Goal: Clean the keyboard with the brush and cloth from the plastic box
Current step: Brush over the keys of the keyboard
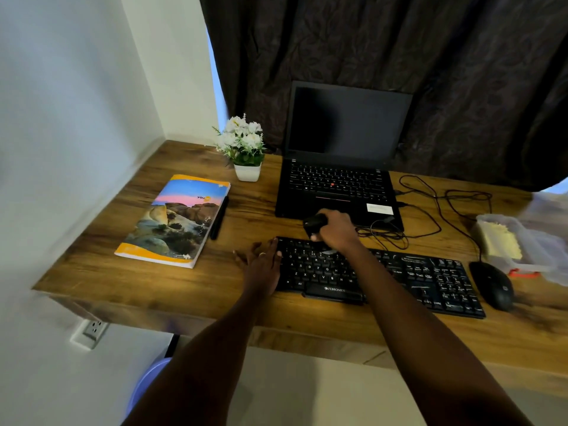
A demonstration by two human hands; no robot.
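A black keyboard [430,278] lies along the desk's front edge. My right hand [336,229] is closed around a black brush [314,224], held over the keyboard's top-left rows, and light bristles show under the hand. My left hand [261,262] lies flat with spread fingers against the keyboard's left end. The clear plastic box [519,241] stands at the far right with a yellow cloth [501,241] inside it.
An open black laptop [341,167] stands behind the keyboard, with loose cables [436,210] to its right. A black mouse [493,285] sits between keyboard and box. A notebook [175,219], a pen [218,218] and a small flower pot [244,149] occupy the left.
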